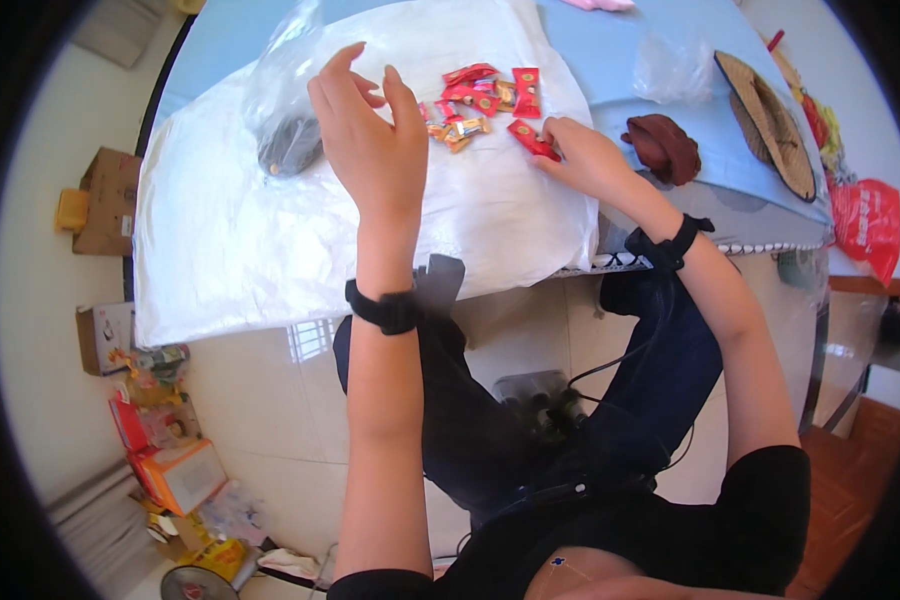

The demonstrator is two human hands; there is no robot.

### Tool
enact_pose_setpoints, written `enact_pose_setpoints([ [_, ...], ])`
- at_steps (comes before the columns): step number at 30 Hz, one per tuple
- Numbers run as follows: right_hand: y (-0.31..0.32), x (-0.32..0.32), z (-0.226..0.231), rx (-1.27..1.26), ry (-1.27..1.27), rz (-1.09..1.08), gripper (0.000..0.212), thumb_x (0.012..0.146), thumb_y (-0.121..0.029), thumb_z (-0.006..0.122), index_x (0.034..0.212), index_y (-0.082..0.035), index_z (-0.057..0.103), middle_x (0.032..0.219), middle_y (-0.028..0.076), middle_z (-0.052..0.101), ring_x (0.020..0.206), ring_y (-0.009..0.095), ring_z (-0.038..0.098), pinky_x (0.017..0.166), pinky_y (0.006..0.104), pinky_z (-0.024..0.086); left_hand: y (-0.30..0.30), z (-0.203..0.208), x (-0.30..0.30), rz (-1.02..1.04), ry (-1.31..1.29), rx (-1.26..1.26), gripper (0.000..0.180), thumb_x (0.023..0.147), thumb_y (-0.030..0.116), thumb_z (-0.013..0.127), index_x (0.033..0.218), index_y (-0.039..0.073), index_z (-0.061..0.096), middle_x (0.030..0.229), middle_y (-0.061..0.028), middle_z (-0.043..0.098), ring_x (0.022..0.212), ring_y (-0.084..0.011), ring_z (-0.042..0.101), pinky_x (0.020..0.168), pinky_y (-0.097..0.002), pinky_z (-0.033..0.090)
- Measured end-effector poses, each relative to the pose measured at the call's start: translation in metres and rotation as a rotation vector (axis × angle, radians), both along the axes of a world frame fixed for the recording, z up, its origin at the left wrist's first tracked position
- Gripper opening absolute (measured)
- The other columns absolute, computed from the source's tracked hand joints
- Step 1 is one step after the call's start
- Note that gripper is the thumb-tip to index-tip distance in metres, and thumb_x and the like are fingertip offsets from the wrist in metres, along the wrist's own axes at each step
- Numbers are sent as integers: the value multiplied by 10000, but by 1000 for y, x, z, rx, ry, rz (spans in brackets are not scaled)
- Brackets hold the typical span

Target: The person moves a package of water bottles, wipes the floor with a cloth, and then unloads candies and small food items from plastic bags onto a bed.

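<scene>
1. Basically, R hand has one red-wrapped candy pinched btwn thumb & fingers, at its near-right end; far-left end sticks out free.
2. Candy's long axis runs diag., far-left to near-right, approx. in line w/ the R forearm, so the free end points twd the candy pile.
3. Key relation: pile is just beyond & left of the R pinch, small gap btwn. One loose-edge red candy lies almost straight beyond the pinch, long side running away from the person; gold-wrapped candies are left of it, on the pile's near side.
4. L hand: nothing visible in it, fingers loosely curled, thumb apart from index. It's raised left of the R pinch, pile btwn; height unclear, so can't tell which hand is nearer the pile.
5. Clear plastic bag w/ dark grey contents: left of & behind L hand; contact can't be told.
6. White sheet under pile. Right of R pinch: brown cloth bundle, then a woven straw-coloured item, dark-rimmed.
</scene>
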State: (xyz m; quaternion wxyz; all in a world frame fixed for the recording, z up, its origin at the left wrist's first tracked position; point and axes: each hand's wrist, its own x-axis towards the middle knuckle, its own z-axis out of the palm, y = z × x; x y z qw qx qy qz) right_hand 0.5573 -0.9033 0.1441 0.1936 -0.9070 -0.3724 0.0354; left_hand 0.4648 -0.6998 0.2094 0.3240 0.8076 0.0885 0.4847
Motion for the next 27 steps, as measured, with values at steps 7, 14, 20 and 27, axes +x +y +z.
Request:
enact_pose_setpoints([
  [7,-19,-35,55,493,942,144,212,825,-206,503,922,-18,522,825,53,582,627,84,522,531,211,423,-38,-6,-3,-494,494,-501,325,829,261,519,1057,29,533,1023,-105,514,828,-165,544,696,-265,435],
  [14,-30,-46,58,936,1489,318,271,869,-242,460,987,-1,497,888,81,576,685,128,580,564,226,462,-49,-4,-14,-1022,438,-827,299,850,233,456,990,-3,573,1061,-77,537,945,-167,517,795,-284,397],
  [20,-30,-56,64,859,1533,244,233,865,-239,473,930,-18,506,836,61,576,641,107,574,574,217,463,-59,-11,-15,-1214,474,-1014,320,775,209,562,993,-25,559,1007,-125,555,925,-187,522,831,-326,390],
  [27,-27,-62,72,943,1518,195,358,839,-264,519,1042,28,482,828,77,590,617,100,566,566,213,453,-64,-6,-16,-1068,406,-1078,274,786,148,550,1003,-20,540,911,-93,588,830,-146,547,780,-275,416],
])
